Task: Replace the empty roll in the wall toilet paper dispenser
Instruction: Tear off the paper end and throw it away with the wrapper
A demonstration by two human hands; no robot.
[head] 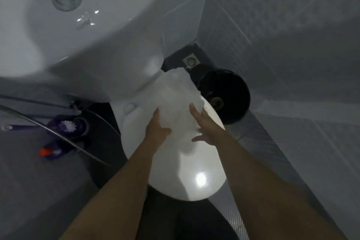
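Observation:
A white, crinkled plastic bag point(175, 93) lies on the closed toilet lid point(196, 171), reaching up toward the cistern. What it holds is hidden. My left hand point(156, 128) grips the bag's left side with the thumb laid across its front. On the bag's right side my right hand point(206, 124) presses in with fingers stretched out and thumb apart. No wall dispenser and no bare roll is in view.
A white washbasin point(81, 31) with its drain plug overhangs the upper left. A black round bin point(228, 91) stands right of the toilet, and a floor drain point(191, 61) sits behind it. A purple toilet brush point(67, 125), a bottle and a metal hose lie on the left floor. Tiled wall rises on the right.

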